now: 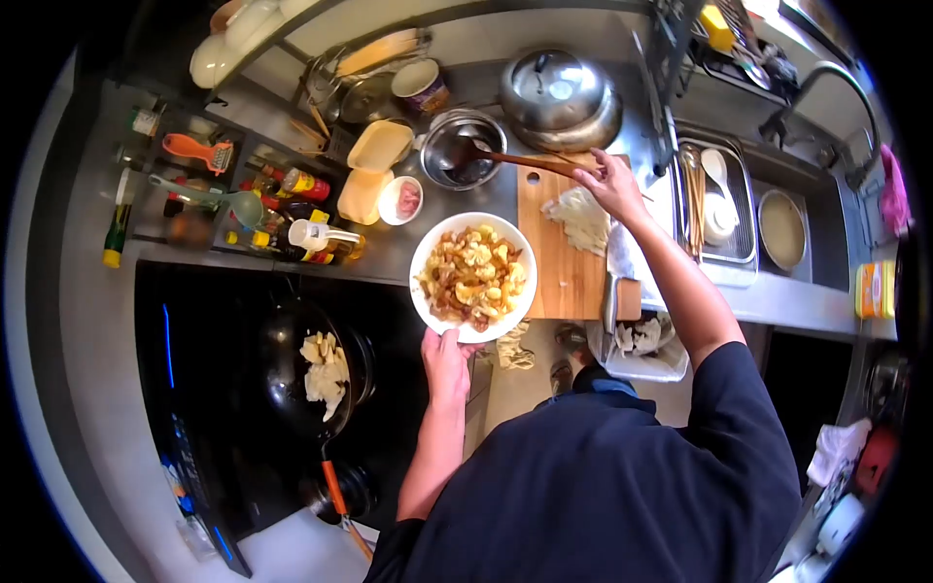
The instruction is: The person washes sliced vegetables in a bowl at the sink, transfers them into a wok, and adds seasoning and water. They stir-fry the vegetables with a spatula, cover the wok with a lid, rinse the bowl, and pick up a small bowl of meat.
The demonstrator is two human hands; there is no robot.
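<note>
My left hand [447, 367] is closed on the near rim of a white bowl [418, 299]. Cooked cauliflower pieces with browned bits [473, 275] fill the bowl. Stretched out to the upper right, my right hand [610, 185] grips the handle of a dark wooden spoon [530, 162]. The spoon's head lies over a small metal pot [434, 167], and I cannot tell whether it touches the inside. Below my right hand, pale sliced food [580, 220] lies on a wooden cutting board [554, 282], beside a cleaver [610, 309].
At the left, a black wok [282, 374] with pale slices stands on the stove [224, 437]. Sauce bottles [306, 185] line the back left. A lidded steel pot [554, 92] stands behind the board. The sink [826, 223] and a utensil basket [743, 243] are at the right.
</note>
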